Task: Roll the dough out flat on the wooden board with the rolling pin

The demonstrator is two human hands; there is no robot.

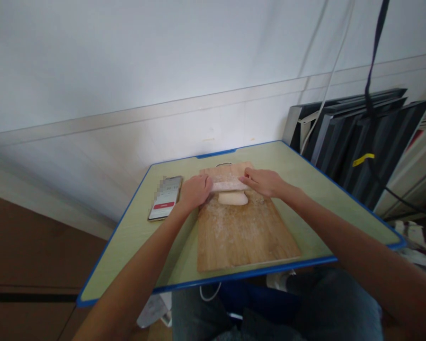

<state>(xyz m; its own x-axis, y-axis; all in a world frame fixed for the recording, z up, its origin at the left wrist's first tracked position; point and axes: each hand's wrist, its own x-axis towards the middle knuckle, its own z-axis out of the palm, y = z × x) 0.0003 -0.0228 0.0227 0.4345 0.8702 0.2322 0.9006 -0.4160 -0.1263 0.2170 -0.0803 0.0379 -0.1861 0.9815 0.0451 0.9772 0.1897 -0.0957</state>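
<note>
Pale dough [233, 198] lies on the wooden board [248, 244], at the near side of a whitish rolling pin [226, 186]; whether they touch is hard to tell. The left hand [196, 191] curls closed over one end, the right hand [263, 182] grips the other between thumb and bent fingers. Even rolling likely wants matched pressure from both hands, short light strokes, and flour [222, 222] beneath against sticking.
</note>
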